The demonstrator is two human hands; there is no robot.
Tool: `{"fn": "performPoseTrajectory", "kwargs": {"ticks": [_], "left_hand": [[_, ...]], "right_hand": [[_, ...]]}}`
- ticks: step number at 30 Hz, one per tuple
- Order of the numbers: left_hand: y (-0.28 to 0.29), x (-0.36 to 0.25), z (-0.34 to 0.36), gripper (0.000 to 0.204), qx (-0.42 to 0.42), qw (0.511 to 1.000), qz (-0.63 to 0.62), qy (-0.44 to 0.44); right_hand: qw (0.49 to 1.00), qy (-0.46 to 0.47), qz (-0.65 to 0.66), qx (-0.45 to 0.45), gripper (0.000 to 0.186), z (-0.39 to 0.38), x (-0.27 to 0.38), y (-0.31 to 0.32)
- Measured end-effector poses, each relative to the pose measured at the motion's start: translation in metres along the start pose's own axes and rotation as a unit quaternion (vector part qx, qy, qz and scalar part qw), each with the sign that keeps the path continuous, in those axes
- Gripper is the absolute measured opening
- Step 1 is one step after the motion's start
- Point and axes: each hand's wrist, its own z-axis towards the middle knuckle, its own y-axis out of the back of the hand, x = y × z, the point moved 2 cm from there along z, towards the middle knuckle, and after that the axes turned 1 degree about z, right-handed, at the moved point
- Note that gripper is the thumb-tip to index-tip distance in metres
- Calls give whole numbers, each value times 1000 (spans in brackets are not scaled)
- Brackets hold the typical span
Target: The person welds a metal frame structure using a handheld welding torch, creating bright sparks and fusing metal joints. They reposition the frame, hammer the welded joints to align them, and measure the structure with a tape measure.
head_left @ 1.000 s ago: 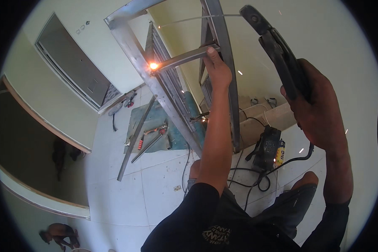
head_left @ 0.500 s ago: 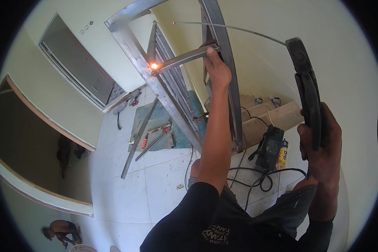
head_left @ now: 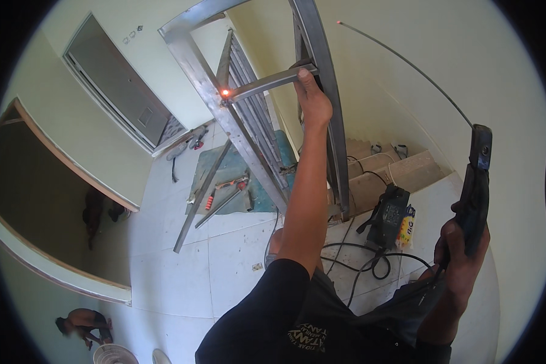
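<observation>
My left hand [head_left: 312,100] is closed on a short grey metal bar [head_left: 273,83] that spans two uprights of a metal railing frame [head_left: 191,64]. The thumb presses along the bar near its right end. At the bar's left end a small spot of metal [head_left: 225,93] glows orange against the upright. Off to the right, my right hand [head_left: 464,249] grips a black electrode holder [head_left: 474,188]. A long thin welding rod [head_left: 412,64] curves up and left from the holder. Its tip glows faintly red and stands apart from the frame.
A black welding machine [head_left: 387,215] with looping cables [head_left: 370,267] stands on the tiled floor beside a yellow packet [head_left: 406,227]. Steps [head_left: 400,173] descend behind it. Tools, including an orange-handled hammer [head_left: 227,183], lie on a green mat [head_left: 209,164]. Another person [head_left: 88,324] crouches far left near a fan [head_left: 115,353].
My right hand has moved right and down with the electrode holder, taking the rod's tip farther from the frame. The glowing spot has dimmed and shrunk. My left hand stays on the bar.
</observation>
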Motion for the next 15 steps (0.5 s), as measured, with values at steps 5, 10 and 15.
{"fn": "performPoseTrajectory", "kwargs": {"ticks": [5, 10, 15], "left_hand": [[1, 5, 2, 83, -13, 1000, 6, 7], [-2, 6, 1, 84, -24, 1000, 14, 9], [0, 12, 3, 82, -19, 1000, -10, -1]], "right_hand": [[998, -22, 28, -57, 31, -6, -14, 16], [993, -19, 68, -92, 31, -7, -23, 30], [983, 16, 124, -138, 33, 5, -22, 43]]}}
